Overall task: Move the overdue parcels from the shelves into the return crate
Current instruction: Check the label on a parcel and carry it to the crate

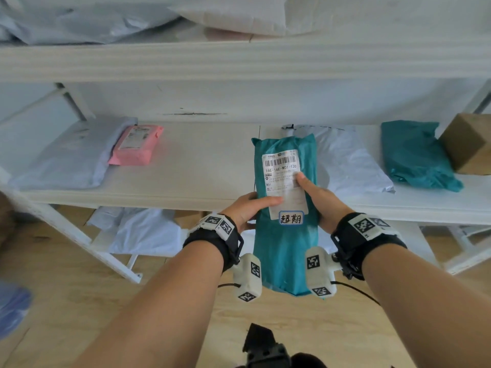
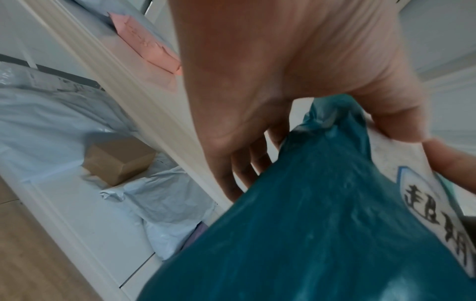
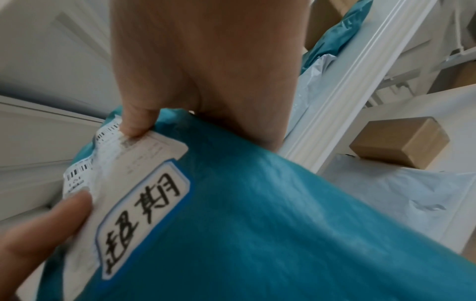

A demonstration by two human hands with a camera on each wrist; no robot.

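Head view: from above and behind both forearms, facing forward and down onto the white shelf (image 1: 202, 176) and wooden floor (image 1: 79, 301). Left wrist view: very near, along the left hand (image 2: 270, 85), toward the shelf's left end, pink parcel (image 2: 146, 44) far. Right wrist view: very near, along the right hand (image 3: 206, 61), toward the shelf's right end. Shared by all three: the teal parcel (image 1: 285, 251) with its handwritten sticker (image 1: 291, 218).

A parcel storeroom: white shelves (image 1: 202, 179) beyond the fingers (image 1: 268, 200) hold labelled mailer bags (image 1: 345, 158) and a cardboard box (image 1: 467, 144).
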